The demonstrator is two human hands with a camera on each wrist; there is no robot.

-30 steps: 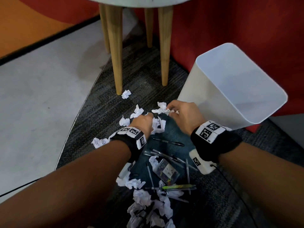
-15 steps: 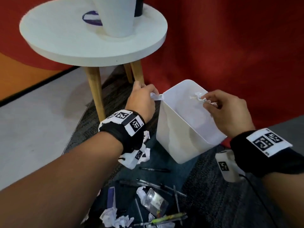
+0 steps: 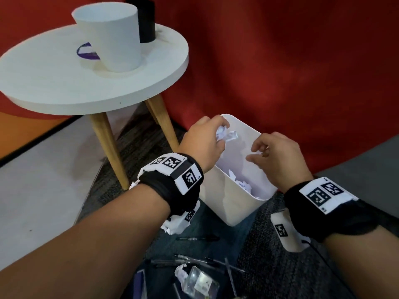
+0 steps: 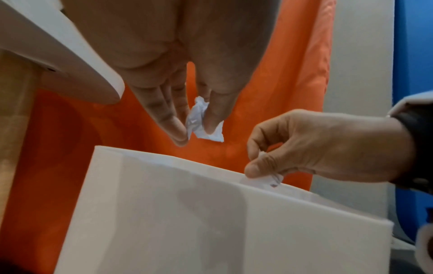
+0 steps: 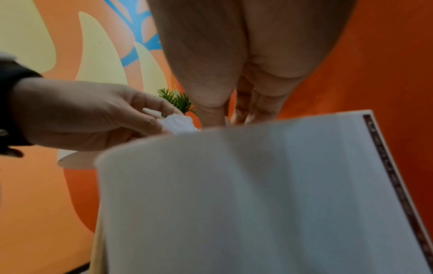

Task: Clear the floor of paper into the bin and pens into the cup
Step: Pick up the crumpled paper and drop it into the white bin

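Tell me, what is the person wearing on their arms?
Each bare forearm has a black fabric wristband: left wristband, right wristband. White tags printed with black square codes sit on them. A white camera box with a thin black cable hangs under the right one.

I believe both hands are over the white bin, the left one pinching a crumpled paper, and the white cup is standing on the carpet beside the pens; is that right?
Not quite: the white cup stands on the round table, not on the carpet, as the head view shows. The rest holds: both hands are over the white bin, and the left hand pinches a crumpled paper. The pens lie on the floor.
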